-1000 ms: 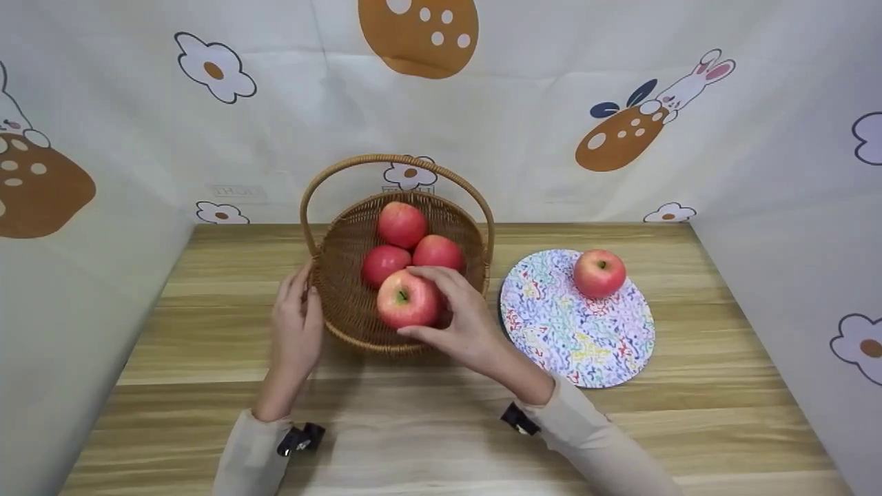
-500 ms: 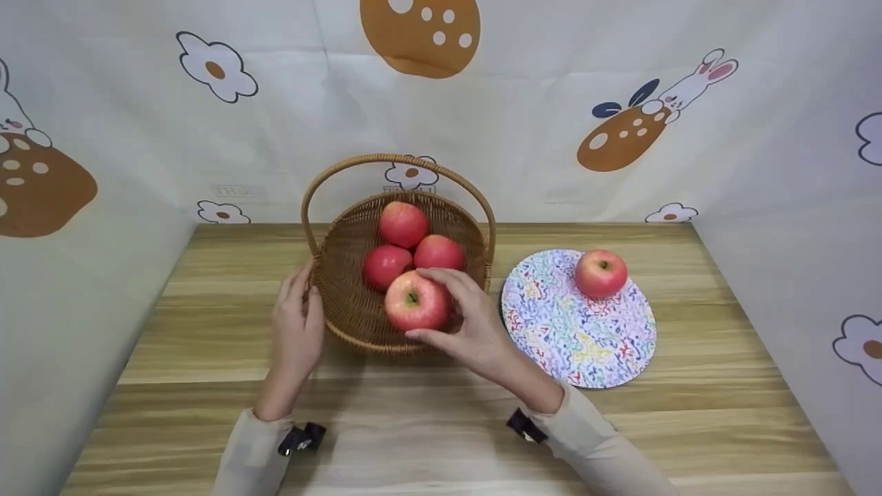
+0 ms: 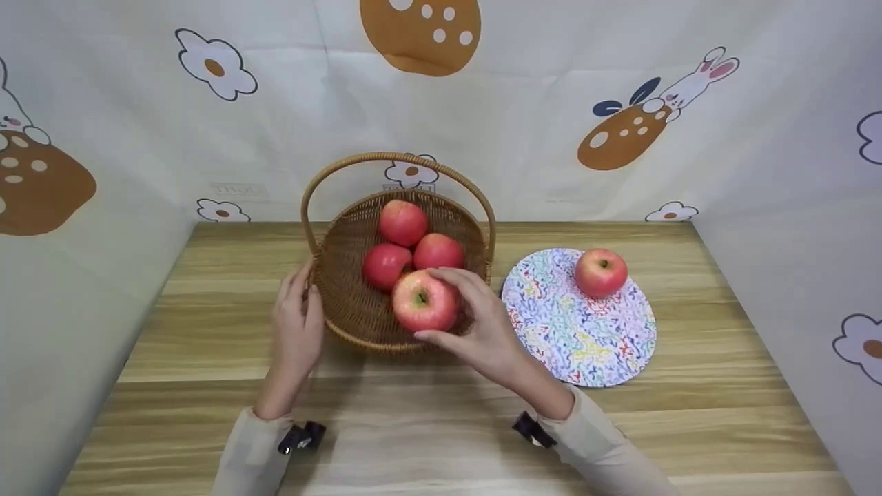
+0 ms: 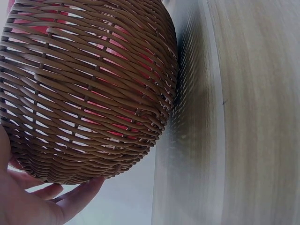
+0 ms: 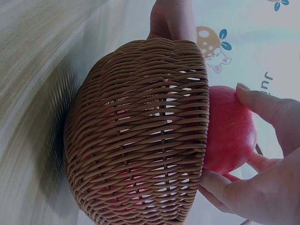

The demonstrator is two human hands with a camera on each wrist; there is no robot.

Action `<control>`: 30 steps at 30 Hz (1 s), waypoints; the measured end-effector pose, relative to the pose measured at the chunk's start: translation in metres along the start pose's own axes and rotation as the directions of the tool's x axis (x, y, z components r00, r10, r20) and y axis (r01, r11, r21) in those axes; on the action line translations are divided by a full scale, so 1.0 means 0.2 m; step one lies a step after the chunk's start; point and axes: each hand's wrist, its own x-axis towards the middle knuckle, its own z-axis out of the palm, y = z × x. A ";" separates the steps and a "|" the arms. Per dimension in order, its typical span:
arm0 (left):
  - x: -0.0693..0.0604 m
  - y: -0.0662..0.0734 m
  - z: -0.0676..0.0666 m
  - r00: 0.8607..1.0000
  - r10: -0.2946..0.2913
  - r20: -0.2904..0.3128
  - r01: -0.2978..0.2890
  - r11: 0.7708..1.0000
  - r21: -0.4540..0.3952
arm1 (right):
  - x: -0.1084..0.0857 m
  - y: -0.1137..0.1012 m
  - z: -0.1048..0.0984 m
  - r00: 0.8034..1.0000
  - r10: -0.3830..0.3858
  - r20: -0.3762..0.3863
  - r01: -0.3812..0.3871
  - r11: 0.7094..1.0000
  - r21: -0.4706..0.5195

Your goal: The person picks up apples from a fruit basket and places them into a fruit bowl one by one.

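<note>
My right hand (image 3: 493,341) holds a red apple (image 3: 425,301) between thumb and fingers, over the front right of the brown wicker basket (image 3: 351,303). In the right wrist view that apple (image 5: 229,129) sits at rim height, its lower part hidden by the basket wall. Inside the basket lie three more red apples, one at the back (image 3: 404,222), one on the left (image 3: 387,266) and one on the right (image 3: 439,251). Against the basket's outer left side, my left hand (image 3: 300,327) rests with fairly straight fingers (image 4: 79,199) touching the weave.
To the basket's right lies a round mat (image 3: 572,331) with a colourful squiggle pattern. Another red apple (image 3: 601,273) rests on its back edge. The basket's tall handle (image 3: 400,158) arches over it. A printed cloth (image 3: 524,103) hangs behind the wooden table (image 3: 413,427).
My right hand has shifted a little to the right with the apple, staying over the basket. My left hand, the basket and the other apples have kept their places.
</note>
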 end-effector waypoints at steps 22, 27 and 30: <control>0.00 0.02 0.00 1.000 -0.023 0.013 0.022 1.000 0.012 | -0.07 -0.02 -0.09 0.997 0.063 -0.039 -0.059 0.993 0.104; 0.00 0.02 0.00 1.000 -0.021 0.008 0.021 1.000 0.015 | -0.08 -0.02 -0.10 0.996 0.068 -0.053 -0.062 0.992 0.110; 0.00 0.02 -0.01 1.000 -0.021 0.007 0.020 1.000 0.018 | -0.08 -0.02 -0.11 0.996 0.071 -0.055 -0.064 0.991 0.118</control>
